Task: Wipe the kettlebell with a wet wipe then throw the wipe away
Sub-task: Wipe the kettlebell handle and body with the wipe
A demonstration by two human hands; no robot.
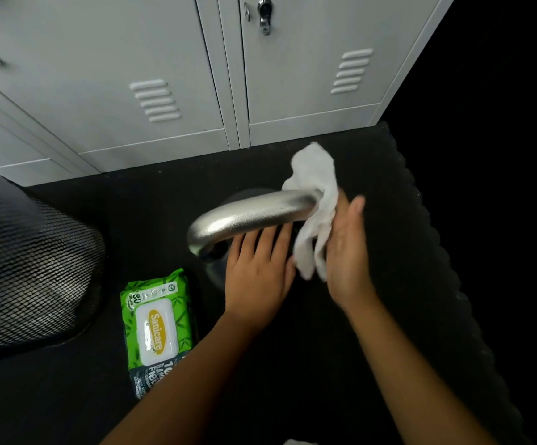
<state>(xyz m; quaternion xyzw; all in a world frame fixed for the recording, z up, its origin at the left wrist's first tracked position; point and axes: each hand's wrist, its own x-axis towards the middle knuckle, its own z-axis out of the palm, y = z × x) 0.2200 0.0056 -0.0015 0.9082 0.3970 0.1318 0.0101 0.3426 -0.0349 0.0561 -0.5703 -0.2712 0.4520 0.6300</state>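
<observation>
Grey metal lockers (164,75) back a black rubber floor mat (389,316). The kettlebell (251,213) stands upright in the middle of the mat, its silver handle uppermost. The handle's long axis runs left to right and rises slightly to the right; the dark body below is mostly hidden.

The left hand (257,271) lies flat with straight fingers on the body just under the handle, probably to steady it. The right hand (347,252), blurred, presses the wet wipe (316,187) against the handle's right end with fingers that look extended rather than curled.

The kettlebell is likely heavy and rigid, its smooth metal slick when damp, so it is best held by the handle. The wipe is limp and light and bunches easily.

A green wipe pack (156,329) lies to the left, near a mesh bin (29,268).
</observation>
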